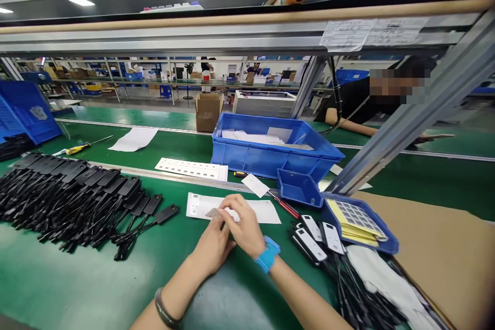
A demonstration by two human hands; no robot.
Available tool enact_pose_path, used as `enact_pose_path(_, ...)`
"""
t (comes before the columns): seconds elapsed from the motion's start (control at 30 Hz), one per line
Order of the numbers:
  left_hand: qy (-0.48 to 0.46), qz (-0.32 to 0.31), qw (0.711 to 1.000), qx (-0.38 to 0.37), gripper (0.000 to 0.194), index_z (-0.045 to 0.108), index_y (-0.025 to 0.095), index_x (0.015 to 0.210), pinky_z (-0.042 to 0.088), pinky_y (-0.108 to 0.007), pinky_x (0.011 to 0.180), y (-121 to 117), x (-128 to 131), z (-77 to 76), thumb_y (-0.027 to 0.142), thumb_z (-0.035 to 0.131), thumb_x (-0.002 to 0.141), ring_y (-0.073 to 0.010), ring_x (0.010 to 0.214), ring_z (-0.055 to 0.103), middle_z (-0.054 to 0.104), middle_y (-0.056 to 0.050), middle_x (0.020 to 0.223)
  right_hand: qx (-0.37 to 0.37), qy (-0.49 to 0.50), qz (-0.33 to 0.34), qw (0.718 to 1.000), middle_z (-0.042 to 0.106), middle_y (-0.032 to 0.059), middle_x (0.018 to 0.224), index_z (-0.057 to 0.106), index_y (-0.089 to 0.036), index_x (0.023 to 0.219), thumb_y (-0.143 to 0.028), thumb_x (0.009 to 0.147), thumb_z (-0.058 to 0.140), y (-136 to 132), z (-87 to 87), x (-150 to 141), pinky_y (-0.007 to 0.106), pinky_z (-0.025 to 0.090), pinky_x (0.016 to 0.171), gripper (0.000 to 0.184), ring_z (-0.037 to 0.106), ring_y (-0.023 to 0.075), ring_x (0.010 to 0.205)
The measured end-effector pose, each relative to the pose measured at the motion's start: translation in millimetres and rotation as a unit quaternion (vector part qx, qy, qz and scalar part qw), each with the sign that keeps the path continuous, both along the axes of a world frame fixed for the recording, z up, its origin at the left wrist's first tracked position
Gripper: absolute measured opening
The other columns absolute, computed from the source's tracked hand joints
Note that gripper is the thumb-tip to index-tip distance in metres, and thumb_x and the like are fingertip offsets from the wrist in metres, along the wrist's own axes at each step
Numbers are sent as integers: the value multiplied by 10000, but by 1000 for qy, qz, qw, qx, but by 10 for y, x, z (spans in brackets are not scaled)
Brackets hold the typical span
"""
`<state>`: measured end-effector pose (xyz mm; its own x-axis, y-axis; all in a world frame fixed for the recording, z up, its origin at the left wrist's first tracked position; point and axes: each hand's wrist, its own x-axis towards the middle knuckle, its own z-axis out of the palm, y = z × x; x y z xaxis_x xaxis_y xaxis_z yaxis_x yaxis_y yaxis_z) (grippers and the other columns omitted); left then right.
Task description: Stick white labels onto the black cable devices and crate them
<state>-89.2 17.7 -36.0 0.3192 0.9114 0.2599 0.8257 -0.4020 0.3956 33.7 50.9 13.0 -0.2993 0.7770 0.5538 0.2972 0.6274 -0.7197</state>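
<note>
My left hand (214, 245) and my right hand (245, 224) meet over the green bench, fingertips nearly together. A small flat grey piece (212, 212) pokes out at the right hand's pinched thumb and finger. The left fingers are curled close against it; what they grip is mostly hidden. Just beyond lies a white label sheet (266, 211) with a few printed labels at its left end. To the left is a heap of black cabled devices (96, 178). On the right, similar cabled devices with white faces (310, 245) lie in a bunch.
A large blue bin (247, 157) with papers stands behind, a small blue tray (299, 188) before it. A red screwdriver (286, 207) and a white card (255, 185) lie near. Right are a tray of yellow-backed sheets (359, 224) and cardboard (436, 247). A co-worker's arm (351, 126) reaches in beyond the frame post.
</note>
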Motion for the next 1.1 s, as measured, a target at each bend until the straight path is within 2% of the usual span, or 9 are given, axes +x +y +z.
enact_pose_path(0.23,159,356,921,18,449,585,-46,1047,415,-563,762,-28,-762,462,35,190,849,-416,995,514,540,-326,1024,-58,87,-93,990,530,31,860,523,-213,928,-314,921,525,-350,-176,723,310,455,707,102,534,177,784)
enact_pose_path(0.33,199,368,908,10,400,620,21,929,422,-490,777,-30,-874,504,75,227,876,-352,890,561,589,-234,870,-104,121,-112,981,524,27,835,497,-216,953,-371,913,529,-370,-329,824,305,461,655,164,534,174,739)
enact_pose_path(0.43,227,344,911,12,340,549,50,1131,434,-419,807,-19,-797,475,173,314,918,-292,860,588,617,-156,870,-140,151,-109,972,501,10,783,474,-222,950,-404,916,515,-371,-371,840,292,448,605,190,507,162,681)
enact_pose_path(0.53,259,352,899,4,408,470,-12,1231,450,-415,765,-26,-743,436,198,421,884,-348,952,576,595,-219,1011,-155,165,-99,969,478,6,793,468,-220,960,-405,921,511,-375,-365,843,283,434,596,194,485,147,661)
enact_pose_path(0.67,279,371,886,-17,290,573,-18,1029,456,-400,680,-33,-801,426,111,366,871,-369,896,596,583,-246,945,-175,174,-84,965,461,5,815,469,-218,972,-404,926,507,-392,-386,857,270,422,581,195,462,132,637)
enact_pose_path(0.8,267,362,893,-15,326,545,39,1048,451,-364,633,-7,-768,473,273,346,939,-329,824,623,585,-229,978,-203,203,-58,956,439,-3,823,467,-227,980,-412,933,496,-401,-408,861,255,410,543,193,436,113,592)
enact_pose_path(0.9,101,327,940,-12,401,436,129,1207,426,-315,583,8,-601,498,425,368,945,-247,707,620,621,-125,958,-227,230,-40,945,434,-9,829,471,-230,971,-412,938,491,-399,-395,856,252,401,531,187,433,93,558)
enact_pose_path(0.97,-158,260,949,-85,466,422,201,1219,397,-273,537,-5,-430,479,510,497,878,-178,601,570,614,-38,869,-241,245,-33,939,427,-21,807,474,-229,955,-409,940,492,-399,-382,851,247,387,522,181,431,83,538)
enact_pose_path(1.1,-466,123,822,-304,444,519,174,1049,386,-223,485,-107,-42,369,539,590,807,-111,559,527,585,-16,784,-258,264,-27,929,422,-33,789,482,-228,941,-405,938,497,-407,-365,848,233,356,495,178,422,71,521)
